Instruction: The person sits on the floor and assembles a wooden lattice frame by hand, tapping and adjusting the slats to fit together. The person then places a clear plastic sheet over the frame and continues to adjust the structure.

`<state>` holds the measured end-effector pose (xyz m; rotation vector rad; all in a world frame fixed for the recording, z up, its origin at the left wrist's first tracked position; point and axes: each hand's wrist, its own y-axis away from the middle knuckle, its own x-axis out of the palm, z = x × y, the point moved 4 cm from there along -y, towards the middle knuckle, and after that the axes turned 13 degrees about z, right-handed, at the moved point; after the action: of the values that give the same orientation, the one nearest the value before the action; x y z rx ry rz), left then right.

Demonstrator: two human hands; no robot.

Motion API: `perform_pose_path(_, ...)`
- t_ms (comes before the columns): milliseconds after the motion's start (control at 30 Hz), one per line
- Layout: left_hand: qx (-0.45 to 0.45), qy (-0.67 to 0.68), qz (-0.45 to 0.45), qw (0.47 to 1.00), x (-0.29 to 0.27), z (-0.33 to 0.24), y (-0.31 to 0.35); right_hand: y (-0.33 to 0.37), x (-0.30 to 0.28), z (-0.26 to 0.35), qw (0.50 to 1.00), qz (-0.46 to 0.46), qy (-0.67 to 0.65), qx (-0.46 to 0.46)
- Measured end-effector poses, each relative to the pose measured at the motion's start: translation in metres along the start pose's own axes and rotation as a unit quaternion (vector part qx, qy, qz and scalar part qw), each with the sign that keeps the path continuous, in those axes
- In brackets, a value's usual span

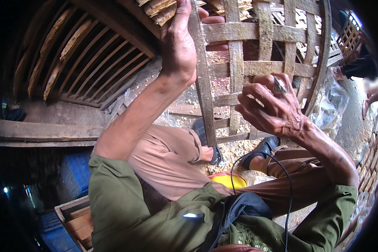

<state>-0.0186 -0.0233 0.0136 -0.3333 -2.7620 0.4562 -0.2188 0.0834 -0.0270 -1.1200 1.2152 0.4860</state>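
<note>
A wooden lattice rack [248, 67] of flat crossed slats stands tilted before me, pale crumbs stuck to its strips. My left hand [180, 48] grips its left edge bar, thumb on the near side and fingers showing behind the slats. In front of the lattice's lower right part is my right hand [273, 101], its fingers bent inward and a large ring on one of them. The palm and most fingertips are hidden, so whether it holds anything does not show.
Crumbs cover the floor [235, 157] around my feet. A yellow basin [233, 180] with a red rim sits between my legs. A dark slatted frame [101, 54] rises at left. Stacked layered pieces [164, 11] lie beyond my left hand. Another person's hand [371, 101] shows at right.
</note>
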Motion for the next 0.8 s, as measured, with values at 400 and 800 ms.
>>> perform_pose_path(400, -0.103, -0.042, -0.025, 0.994, 0.04, 0.005, 0.009, -0.018, 0.028, -0.012, 0.772, 0.237, -0.539, 0.238)
perform_pose_path(800, -0.08, -0.023, -0.031, 0.996, 0.021, 0.006, 0.005, -0.009, 0.049, -0.014, 0.791, 0.033, -0.576, 0.204)
